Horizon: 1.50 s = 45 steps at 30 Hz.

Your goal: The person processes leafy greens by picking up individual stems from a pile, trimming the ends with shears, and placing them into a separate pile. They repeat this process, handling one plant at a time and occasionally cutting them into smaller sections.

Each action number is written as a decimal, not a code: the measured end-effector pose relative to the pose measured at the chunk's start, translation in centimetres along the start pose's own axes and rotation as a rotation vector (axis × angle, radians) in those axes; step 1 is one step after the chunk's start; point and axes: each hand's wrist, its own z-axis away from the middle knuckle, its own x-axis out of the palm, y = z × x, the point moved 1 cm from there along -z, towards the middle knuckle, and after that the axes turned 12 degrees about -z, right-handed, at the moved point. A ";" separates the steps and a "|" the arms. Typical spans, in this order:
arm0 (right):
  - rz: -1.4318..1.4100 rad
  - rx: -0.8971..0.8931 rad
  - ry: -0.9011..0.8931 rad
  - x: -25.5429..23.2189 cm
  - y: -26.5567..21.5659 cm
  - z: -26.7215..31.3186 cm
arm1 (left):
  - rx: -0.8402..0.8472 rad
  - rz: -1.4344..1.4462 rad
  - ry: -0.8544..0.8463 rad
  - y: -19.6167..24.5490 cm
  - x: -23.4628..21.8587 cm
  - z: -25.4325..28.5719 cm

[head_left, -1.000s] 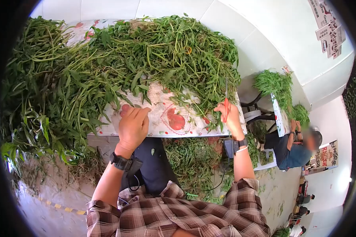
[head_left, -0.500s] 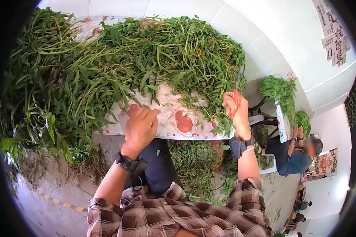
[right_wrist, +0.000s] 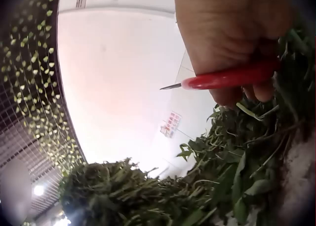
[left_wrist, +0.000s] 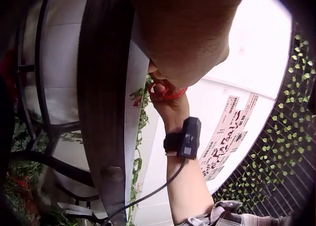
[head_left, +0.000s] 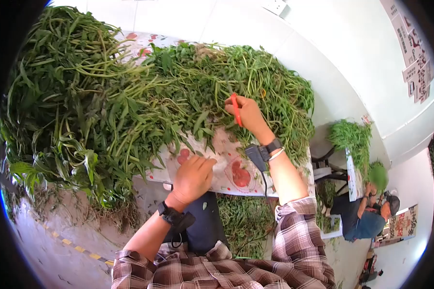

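Observation:
My right hand (head_left: pixel 250 114) holds a pair of red-handled scissors (head_left: pixel 235 111) over the middle of a heap of leafy green stems (head_left: pixel 178 86). In the right wrist view the scissors' red handles (right_wrist: pixel 229 79) lie under the palm, a thin metal tip sticks out to the left, and the fingers reach down at the greens (right_wrist: pixel 242 171). My left hand (head_left: pixel 193 179) rests near the table's front edge, fingers loosely bent, with nothing seen in it. The left wrist view hides its fingertips behind the hand itself.
The table (head_left: pixel 217 144) has a white cover with red fruit prints. More cut greens (head_left: pixel 243 216) lie on the floor beneath. At the right, another person (head_left: pixel 366 216) sits at a second table with greens (head_left: pixel 352 142). A pale wall (head_left: pixel 323 58) stands behind.
My right hand has swung left with the scissors, from the table's right end to over the middle of the heap. The left hand stays by the front edge. The head view has shifted.

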 end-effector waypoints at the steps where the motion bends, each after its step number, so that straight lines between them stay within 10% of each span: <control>1: -0.002 -0.012 -0.008 0.5 1.1 -1.1 | 0.008 0.015 -0.003 0.0 0.1 0.1; 3: 0.432 -0.224 0.080 1.5 2.2 -2.8 | 0.020 -0.006 0.005 -0.1 0.2 0.1; 12: 0.304 -0.129 0.211 3.8 3.3 -4.8 | 0.017 0.037 -0.005 0.1 0.2 0.2; 19: -0.351 -0.043 0.296 0.2 -0.2 -1.3 | -0.004 0.057 0.011 0.1 0.1 0.0; 29: -0.920 -0.360 0.506 -12.0 -4.2 5.0 | 0.016 0.009 0.022 0.2 0.3 0.1; 45: -1.057 -0.546 0.566 -20.9 -5.4 15.0 | 0.002 -0.062 0.023 0.5 0.4 0.1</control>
